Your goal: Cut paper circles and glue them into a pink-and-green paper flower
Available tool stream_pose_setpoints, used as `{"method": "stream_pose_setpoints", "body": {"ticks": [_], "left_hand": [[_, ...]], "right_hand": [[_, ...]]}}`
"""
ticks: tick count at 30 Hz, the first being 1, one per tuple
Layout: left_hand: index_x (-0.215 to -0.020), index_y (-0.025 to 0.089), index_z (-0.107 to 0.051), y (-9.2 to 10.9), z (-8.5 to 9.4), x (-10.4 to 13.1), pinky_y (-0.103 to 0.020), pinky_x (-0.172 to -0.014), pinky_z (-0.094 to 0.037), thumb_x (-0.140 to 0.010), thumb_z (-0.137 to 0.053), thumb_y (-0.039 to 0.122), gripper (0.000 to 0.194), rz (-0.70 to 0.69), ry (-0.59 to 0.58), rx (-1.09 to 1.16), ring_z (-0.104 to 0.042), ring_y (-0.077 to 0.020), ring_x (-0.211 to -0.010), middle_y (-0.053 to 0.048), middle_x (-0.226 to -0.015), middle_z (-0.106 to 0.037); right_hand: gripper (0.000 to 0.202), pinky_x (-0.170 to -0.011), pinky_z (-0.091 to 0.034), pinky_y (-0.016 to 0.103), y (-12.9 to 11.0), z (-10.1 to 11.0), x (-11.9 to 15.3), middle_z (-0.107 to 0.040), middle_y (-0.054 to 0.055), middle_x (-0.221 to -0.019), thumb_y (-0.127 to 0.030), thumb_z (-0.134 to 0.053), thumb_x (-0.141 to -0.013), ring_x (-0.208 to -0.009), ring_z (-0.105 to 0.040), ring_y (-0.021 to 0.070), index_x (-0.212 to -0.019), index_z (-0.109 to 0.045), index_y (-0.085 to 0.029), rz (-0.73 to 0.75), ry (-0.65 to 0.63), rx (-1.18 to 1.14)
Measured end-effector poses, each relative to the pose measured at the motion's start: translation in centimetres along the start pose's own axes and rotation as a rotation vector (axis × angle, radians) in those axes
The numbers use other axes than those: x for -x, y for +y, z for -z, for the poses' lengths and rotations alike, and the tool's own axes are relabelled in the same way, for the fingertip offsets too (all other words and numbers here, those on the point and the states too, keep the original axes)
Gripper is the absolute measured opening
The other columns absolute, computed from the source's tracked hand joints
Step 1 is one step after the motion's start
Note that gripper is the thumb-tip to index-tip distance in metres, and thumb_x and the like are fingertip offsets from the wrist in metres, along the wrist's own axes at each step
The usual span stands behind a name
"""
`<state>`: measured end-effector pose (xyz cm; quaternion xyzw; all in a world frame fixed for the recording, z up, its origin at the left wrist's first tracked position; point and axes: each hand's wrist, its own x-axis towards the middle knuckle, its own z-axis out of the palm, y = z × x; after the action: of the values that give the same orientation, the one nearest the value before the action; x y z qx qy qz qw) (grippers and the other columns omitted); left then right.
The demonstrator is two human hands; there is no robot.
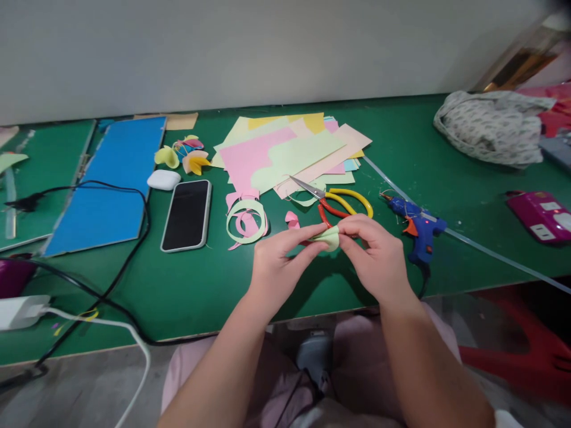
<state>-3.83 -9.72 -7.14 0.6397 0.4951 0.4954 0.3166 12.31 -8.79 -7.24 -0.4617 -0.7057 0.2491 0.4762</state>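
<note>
A small pale green paper piece point(329, 238) is pinched between both hands, over the front part of the green table point(223, 291). My left hand point(285, 258) grips its left side with thumb and fingers. On its right side, my right hand point(372, 252) holds it the same way. Scissors point(332, 199) with red and yellow handles lie just beyond my hands, partly hidden by them. A curled pink paper piece point(292, 220) rests beyond my left hand. Green and pink paper cut-offs point(245, 221) lie farther left.
Coloured sheets point(289, 148) are piled at the back. A blue glue gun point(417, 226) and clear stick lie right, with a purple box point(539, 215) and cloth point(491, 128). Left are a phone point(186, 215), white case point(163, 179), paper petals point(187, 156), blue board point(111, 184) and cables.
</note>
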Motion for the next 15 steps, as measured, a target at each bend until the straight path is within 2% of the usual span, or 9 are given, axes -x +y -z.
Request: {"method": "stream_pose_setpoints", "body": {"ticks": [5,15], "left_hand": [[-0.097,0.026,-0.075,-0.36,-0.20,0.10,-0.024,-0.075,-0.057,-0.076,-0.071,0.032,0.022,0.174,-0.007,0.183,-0.071,-0.0176,-0.082,-0.001,-0.094,-0.076],[-0.090,0.028,-0.076,-0.34,-0.46,0.11,-0.022,-0.069,-0.056,-0.075,-0.073,0.029,0.015,0.180,0.045,0.213,-0.070,-0.0153,-0.073,0.001,-0.084,-0.076]], "right_hand": [[0.013,-0.075,-0.050,0.030,0.11,-0.04,0.08,-0.066,0.001,-0.084,-0.017,-0.056,-0.087,-0.081,-0.062,0.0162,-0.081,-0.065,-0.024,-0.025,0.008,-0.014],[0.015,-0.075,-0.050,0.026,-0.05,-0.05,0.19,-0.066,-0.001,-0.085,-0.014,-0.057,-0.087,-0.083,-0.062,0.0139,-0.083,-0.066,-0.025,-0.017,0.003,-0.091]]}}
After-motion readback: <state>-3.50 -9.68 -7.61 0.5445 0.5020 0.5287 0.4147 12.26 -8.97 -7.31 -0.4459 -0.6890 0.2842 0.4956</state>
